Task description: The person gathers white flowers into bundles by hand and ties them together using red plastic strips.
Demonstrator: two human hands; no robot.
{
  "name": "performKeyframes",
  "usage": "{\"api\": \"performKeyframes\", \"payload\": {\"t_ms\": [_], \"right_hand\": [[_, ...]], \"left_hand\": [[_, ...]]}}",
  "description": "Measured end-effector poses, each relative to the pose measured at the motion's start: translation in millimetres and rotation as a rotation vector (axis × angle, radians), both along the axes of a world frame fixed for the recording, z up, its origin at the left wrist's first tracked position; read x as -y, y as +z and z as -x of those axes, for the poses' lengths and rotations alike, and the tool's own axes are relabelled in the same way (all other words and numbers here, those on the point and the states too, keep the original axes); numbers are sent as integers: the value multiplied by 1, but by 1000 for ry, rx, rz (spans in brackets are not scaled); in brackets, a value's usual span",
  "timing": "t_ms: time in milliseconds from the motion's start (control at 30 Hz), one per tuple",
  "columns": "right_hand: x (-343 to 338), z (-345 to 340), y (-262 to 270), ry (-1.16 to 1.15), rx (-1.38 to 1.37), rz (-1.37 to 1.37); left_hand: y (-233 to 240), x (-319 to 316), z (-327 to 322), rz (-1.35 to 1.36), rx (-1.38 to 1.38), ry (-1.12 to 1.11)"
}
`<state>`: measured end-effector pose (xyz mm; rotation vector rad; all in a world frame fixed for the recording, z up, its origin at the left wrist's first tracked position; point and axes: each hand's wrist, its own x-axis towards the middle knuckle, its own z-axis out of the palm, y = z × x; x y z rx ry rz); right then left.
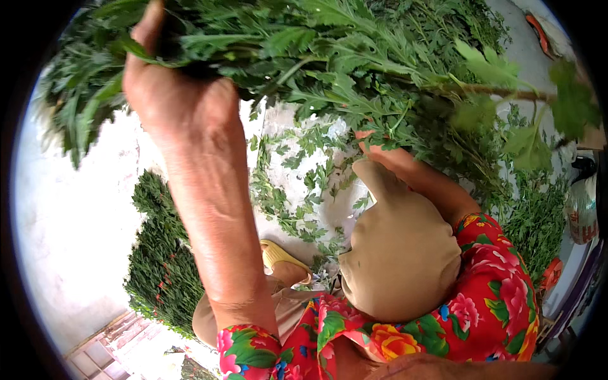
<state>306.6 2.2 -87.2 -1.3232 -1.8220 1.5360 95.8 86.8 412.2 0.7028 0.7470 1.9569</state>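
Observation:
A large bunch of leafy green stems (332,52), with lobed leaves, stretches across the top of the view. My left hand (180,90) is raised at the upper left and grips the bunch, its fingers partly covered by leaves. My right hand (368,137) is beyond my raised knee, under the right part of the foliage; most of it is hidden, so its hold cannot be made out. Loose leaves and small sprigs (304,166) lie scattered on the pale floor below the bunch.
Left of my legs stands a dense pile of bundled greens (166,251) with red ties. More cut greens (536,223) lie at the right. A yellow slipper (280,259) is on my foot. A clear plastic bag (582,209) with red print is at the right edge.

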Motion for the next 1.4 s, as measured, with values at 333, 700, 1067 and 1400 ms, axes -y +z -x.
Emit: {"api": "performKeyframes", "payload": {"t_ms": [333,700,1067,1400], "right_hand": [[-79,65,150,83,969,-888],[-83,77,190,39,798,-1172],[-112,33,187,-211,838,-865],[-91,-41,178,-462,571,-189]], "left_hand": [[139,-4,108,-202,-277,-334],[258,107,200,47,-918,223],[295,252,307,589,-1534,575],[299,318,337,886,-1775,614]]}}
